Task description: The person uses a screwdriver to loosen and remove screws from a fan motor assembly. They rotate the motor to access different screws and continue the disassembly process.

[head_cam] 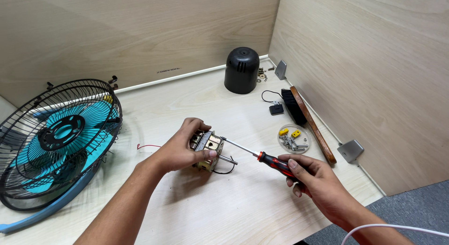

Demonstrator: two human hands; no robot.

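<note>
Left hand (180, 149) grips fan motor (208, 150); right hand (311, 179) drives screwdriver (262, 157) into it.

Pale wood worktable (252, 212), matching panel walls (355, 53), grey floor (416, 207)

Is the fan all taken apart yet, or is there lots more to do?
A good part looks done: the black motor cover stands off by the wall, the fan cage lies aside, and loose screws sit in a small dish. Right now the left hand grips the bare motor while the right hand works a red screwdriver at it. The motor itself is still in one piece.
</note>
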